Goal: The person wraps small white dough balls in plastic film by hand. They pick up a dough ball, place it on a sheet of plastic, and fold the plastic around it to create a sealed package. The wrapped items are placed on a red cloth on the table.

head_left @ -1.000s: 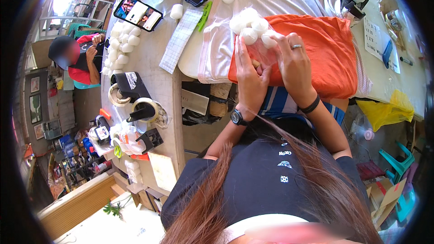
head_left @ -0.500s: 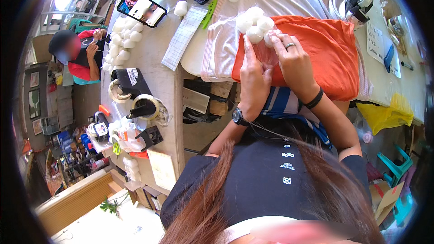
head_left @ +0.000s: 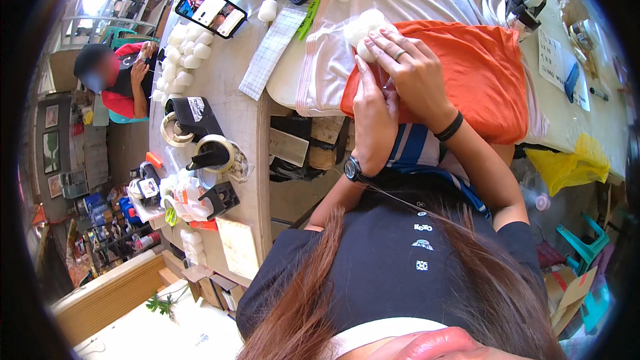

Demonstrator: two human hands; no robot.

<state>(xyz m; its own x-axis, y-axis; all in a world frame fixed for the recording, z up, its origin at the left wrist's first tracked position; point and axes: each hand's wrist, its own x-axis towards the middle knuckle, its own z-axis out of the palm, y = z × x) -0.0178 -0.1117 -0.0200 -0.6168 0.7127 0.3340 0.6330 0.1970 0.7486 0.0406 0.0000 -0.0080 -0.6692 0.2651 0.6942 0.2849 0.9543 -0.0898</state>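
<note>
A clear plastic bag (head_left: 355, 27) bundles several white rounded pieces (head_left: 371, 19) at the far edge of an orange cloth (head_left: 477, 73). My left hand (head_left: 375, 117) grips the bag's near end, its index finger reaching up to the lowest piece. Over the front of the bundle lies my right hand (head_left: 419, 73), fingers close together and pressed on the white pieces, thumb mostly hidden by the hand. Both hands are closed on the bag, and the plastic between them is largely covered by my fingers.
Rows of similar white pieces (head_left: 180, 60) line the table's left side, near a propped phone (head_left: 211, 11). Tape dispensers (head_left: 215, 155) stand at the left edge. A green cutter (head_left: 308, 19) lies beside a gridded strip (head_left: 273, 50). Another person (head_left: 123, 80) sits at far left.
My right hand has shifted left and up, its fingers now covering part of the white pieces. My left hand stays nearly in place at the bag's near end.
</note>
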